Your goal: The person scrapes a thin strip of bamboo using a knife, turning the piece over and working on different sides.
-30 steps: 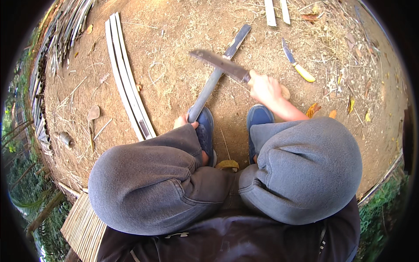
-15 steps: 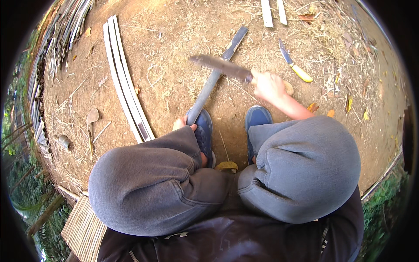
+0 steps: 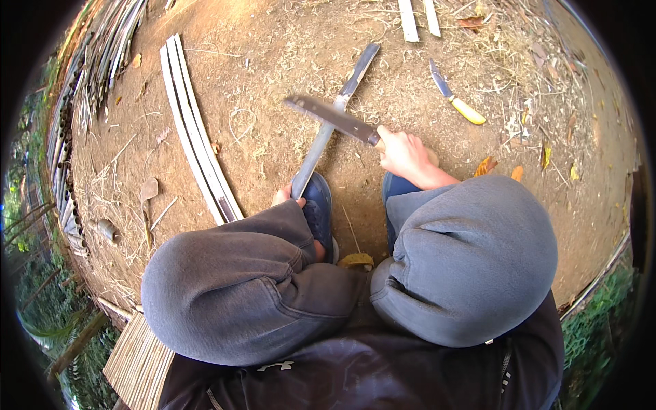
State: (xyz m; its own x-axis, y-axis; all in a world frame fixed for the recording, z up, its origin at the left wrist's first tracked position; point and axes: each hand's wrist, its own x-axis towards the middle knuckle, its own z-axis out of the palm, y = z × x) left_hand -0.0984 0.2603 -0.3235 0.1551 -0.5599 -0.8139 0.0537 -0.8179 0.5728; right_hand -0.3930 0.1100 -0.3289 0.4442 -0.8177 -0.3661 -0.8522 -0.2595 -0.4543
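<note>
My right hand is wrapped round the handle of a machete, whose dark, broad blade points to the far left. The blade lies across a long grey split-bamboo strip; whether it touches the strip or passes just above it I cannot tell. By my left shoe, my left hand grips the near end of that strip, partly hidden behind the trouser leg. From there the strip slants away to the right over the ground, darker toward its far end. Pale cut wood shows where the blade crosses it.
A knife with a yellow handle lies at the right. Pale split strips rest at the left, and two more lie far off. A spoon-shaped tool and a bamboo pile are at the left edge. Shavings litter the soil.
My right hand has drawn the machete a little nearer and to the left along the strip. A pale cut patch now shows beside the blade. My left hand keeps its hold.
</note>
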